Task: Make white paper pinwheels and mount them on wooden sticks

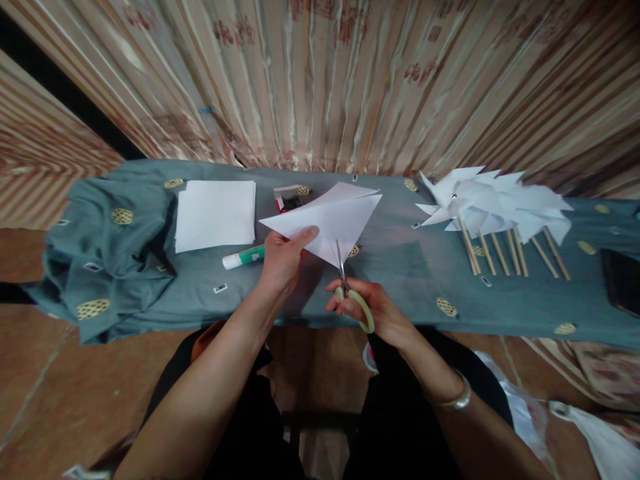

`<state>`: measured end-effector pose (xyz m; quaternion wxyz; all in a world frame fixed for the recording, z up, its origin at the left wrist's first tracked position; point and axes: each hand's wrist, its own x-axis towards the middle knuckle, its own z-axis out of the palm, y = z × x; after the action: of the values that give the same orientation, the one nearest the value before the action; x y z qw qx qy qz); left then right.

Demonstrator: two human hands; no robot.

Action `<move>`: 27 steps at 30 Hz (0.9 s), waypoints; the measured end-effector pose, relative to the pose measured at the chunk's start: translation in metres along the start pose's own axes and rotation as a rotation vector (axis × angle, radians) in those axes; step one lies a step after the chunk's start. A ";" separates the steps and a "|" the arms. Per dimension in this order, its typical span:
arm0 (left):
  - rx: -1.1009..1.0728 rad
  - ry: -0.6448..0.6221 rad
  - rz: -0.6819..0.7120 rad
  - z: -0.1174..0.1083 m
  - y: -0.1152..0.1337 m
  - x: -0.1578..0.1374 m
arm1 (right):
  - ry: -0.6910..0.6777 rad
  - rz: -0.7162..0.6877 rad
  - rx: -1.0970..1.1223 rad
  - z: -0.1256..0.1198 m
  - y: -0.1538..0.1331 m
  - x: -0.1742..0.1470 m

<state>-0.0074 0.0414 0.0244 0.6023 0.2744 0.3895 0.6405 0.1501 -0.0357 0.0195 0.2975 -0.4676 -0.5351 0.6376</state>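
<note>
My left hand [287, 257] pinches a white sheet of paper [345, 210] by its left side, thumb on top, and keeps it above the table. Part of the sheet's edge looks slit at the upper right. In my right hand [373, 303] are scissors [367, 313] with pale green handles, fingers through the loops. Their blades lie over the paper's near corner, pointing away from me; how far they are parted is hard to see. Behind the paper, a small red and white box [287, 195] is partly covered. A green and white glue stick [243, 257] lies beside my left hand.
A stack of white paper [215, 215] lies left on the grey-green tablecloth [400, 280]. To the right are several white paper pinwheels [495, 200] on wooden sticks. A dark phone-like object [623, 277] lies at the far right. Bunched cloth [115, 247] covers the left end; a curtain [320, 87] hangs behind.
</note>
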 end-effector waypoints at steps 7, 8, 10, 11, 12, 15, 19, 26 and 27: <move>0.004 0.014 0.007 0.000 0.000 0.001 | 0.019 0.023 -0.010 0.001 -0.002 0.001; 0.005 0.015 0.007 0.000 0.000 0.001 | 0.025 0.019 -0.006 0.002 -0.002 0.001; 0.008 0.019 0.004 0.000 0.001 0.001 | 0.035 0.009 -0.001 0.002 -0.001 0.001; 0.009 0.022 0.003 0.000 0.001 0.001 | 0.037 0.004 -0.001 0.003 -0.001 0.001; 0.010 0.024 0.001 0.000 0.002 0.001 | 0.038 0.000 0.000 0.003 0.000 0.001; 0.007 0.026 -0.001 0.000 0.003 0.000 | 0.048 -0.001 0.017 0.004 0.001 0.001; -0.007 0.024 0.010 0.000 0.003 0.001 | 0.060 0.016 0.064 0.004 0.003 0.002; 0.005 0.023 0.017 0.000 0.002 0.001 | 0.066 0.056 0.152 0.006 0.003 0.004; 0.008 0.026 0.015 0.000 0.002 0.001 | 0.070 0.061 0.165 0.006 0.003 0.004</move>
<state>-0.0091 0.0428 0.0262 0.5912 0.2715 0.3977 0.6470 0.1431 -0.0357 0.0157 0.3342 -0.4796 -0.4555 0.6714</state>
